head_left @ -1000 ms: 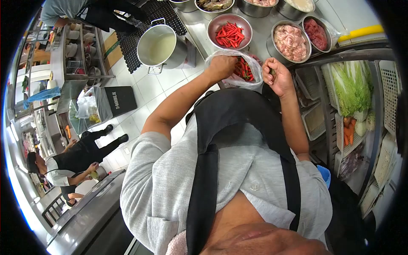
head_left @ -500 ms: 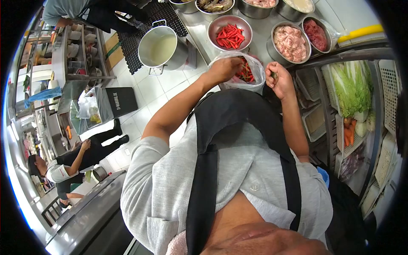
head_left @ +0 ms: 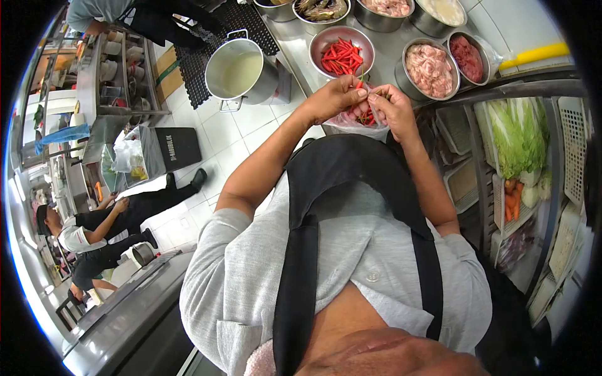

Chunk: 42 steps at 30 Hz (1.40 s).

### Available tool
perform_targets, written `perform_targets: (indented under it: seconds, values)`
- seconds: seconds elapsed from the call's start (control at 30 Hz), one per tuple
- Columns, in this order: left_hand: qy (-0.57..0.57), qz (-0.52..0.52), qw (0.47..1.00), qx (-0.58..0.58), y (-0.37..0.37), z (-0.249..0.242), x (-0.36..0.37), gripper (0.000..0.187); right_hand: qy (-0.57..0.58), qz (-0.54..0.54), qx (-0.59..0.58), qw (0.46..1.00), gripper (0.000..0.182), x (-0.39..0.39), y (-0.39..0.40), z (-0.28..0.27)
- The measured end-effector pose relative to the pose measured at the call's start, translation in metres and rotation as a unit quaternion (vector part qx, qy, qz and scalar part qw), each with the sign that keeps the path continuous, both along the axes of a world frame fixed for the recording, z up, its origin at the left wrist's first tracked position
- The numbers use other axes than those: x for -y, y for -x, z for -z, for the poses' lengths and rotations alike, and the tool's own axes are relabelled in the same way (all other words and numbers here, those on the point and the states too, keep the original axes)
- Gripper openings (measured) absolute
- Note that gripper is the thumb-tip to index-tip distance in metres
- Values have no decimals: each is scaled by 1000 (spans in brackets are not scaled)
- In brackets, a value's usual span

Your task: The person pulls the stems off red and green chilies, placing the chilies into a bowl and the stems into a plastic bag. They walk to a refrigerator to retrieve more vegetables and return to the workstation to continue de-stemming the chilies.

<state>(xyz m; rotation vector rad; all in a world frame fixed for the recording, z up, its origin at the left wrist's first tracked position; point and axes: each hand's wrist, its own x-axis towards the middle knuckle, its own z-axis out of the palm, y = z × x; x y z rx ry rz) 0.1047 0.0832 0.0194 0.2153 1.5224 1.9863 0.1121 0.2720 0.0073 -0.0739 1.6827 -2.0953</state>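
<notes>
My left hand is closed on a red chili, whose green stem sticks up past the fingertips. My right hand meets it from the right, thumb and finger pinched; bits of green that look like chili stems show in its curled fingers. Below both hands is a clear plastic bag with red chilies and green stems in it, partly hidden by the fingers. Just beyond, a steel bowl holds a heap of stemless red chilies.
Steel bowls of pale raw meat, red minced meat and shrimp stand on the counter. At left is a large pot of cloudy liquid. Shelves with cabbage are at right. Co-workers stand at far left.
My right hand has moved left, from beside the bag to meet my left hand. The left hand has risen slightly and now shows a chili. A co-worker at left has shifted.
</notes>
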Motion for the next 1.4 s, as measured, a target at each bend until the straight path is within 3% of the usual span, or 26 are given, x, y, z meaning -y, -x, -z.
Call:
perform_targets:
  seconds: [0.1, 0.17, 0.2, 0.27, 0.3, 0.37, 0.4, 0.53, 0.6, 0.63, 0.7, 0.73, 0.77, 0.8, 0.83, 0.9, 0.97, 1.0, 1.03, 1.1, 1.13, 1.17, 1.23, 1.3, 1.33, 1.4]
  values:
    - [52, -3, 998, -41, -2, 8, 0, 23, -70, 34, -53, 996, 14, 1, -1, 7]
    - [55, 5, 996, -65, -3, 12, 2, 21, 157, -13, 154, 975, 12, -9, -1, 9]
    - [50, 11, 997, -63, -3, 9, 4, 21, 157, -13, 155, 975, 12, -10, 1, 12]
    - [45, 18, 997, -63, -2, 8, 5, 20, 432, -117, 258, 856, 10, -12, 4, 21]
    - [62, 27, 996, -62, -1, 8, 6, 20, 432, -117, 258, 857, 10, -12, 4, 17]
    - [79, 36, 994, -62, 0, 7, 5, 21, 318, 11, 160, 934, 10, -14, 3, 7]
    - [144, 35, 981, -122, 0, 1, 4, 21, 265, 52, 147, 951, 12, -13, 2, -2]
    - [301, -5, 911, -281, 0, 1, -4, 21, 151, 45, 119, 980, 13, -9, 9, -10]
    - [342, -5, 880, -329, 4, -1, -8, 20, -55, 18, -23, 998, 16, -1, 12, -12]
    - [382, -7, 844, -376, 7, -3, -9, 20, -54, 18, -23, 998, 16, 1, 15, -11]
    - [363, -23, 839, -405, 12, -9, -9, 20, -133, 62, -95, 985, 15, 6, 23, -9]
    - [343, -40, 833, -432, 16, -12, -9, 19, -132, 62, -97, 985, 15, 4, 26, -12]
    - [343, -40, 833, -433, 19, -15, -8, 19, 36, 38, 23, 998, 14, -1, 31, -17]
    - [316, -61, 827, -461, 21, -20, -8, 20, 203, 13, 143, 969, 13, -5, 35, -22]
    - [288, -81, 820, -488, 24, -24, -8, 21, 203, 13, 143, 969, 13, -7, 40, -22]
    - [284, -60, 823, -487, 36, -32, -3, 23, 307, 1, 164, 937, 13, -9, 49, -24]
    - [406, -40, 816, -410, 58, -32, 4, 27, 314, 13, 147, 938, 12, -12, 50, -36]
    - [367, -129, 766, -512, 60, -30, 6, 24, 264, 60, 144, 952, 11, -12, 46, -46]
    - [367, -129, 767, -511, 60, -26, 9, 24, 214, 108, 142, 961, 11, -13, 41, -50]
    - [386, -63, 801, -453, 54, -31, 13, 22, 193, 101, 140, 966, 14, -28, 37, -38]
    - [400, 39, 806, -434, 47, -36, 15, 20, 192, 60, 116, 973, 14, -35, 34, -28]
    - [346, 77, 826, -438, 37, -26, 13, 15, 190, 19, 92, 977, 13, -40, 31, -19]
    - [382, 216, 827, -351, 28, 5, 3, 14, 193, 17, 123, 973, 12, -41, 20, -15]
    - [509, 187, 739, -400, 13, 50, -6, 15, 190, 4, 161, 969, 12, -37, 10, -8]
    - [538, 103, 726, -416, 2, 72, -9, 18, 176, -2, 161, 971, 11, -35, 5, -7]
    - [547, 67, 698, -457, 1, 91, -11, 21, 170, -2, 169, 971, 11, -34, -1, -6]
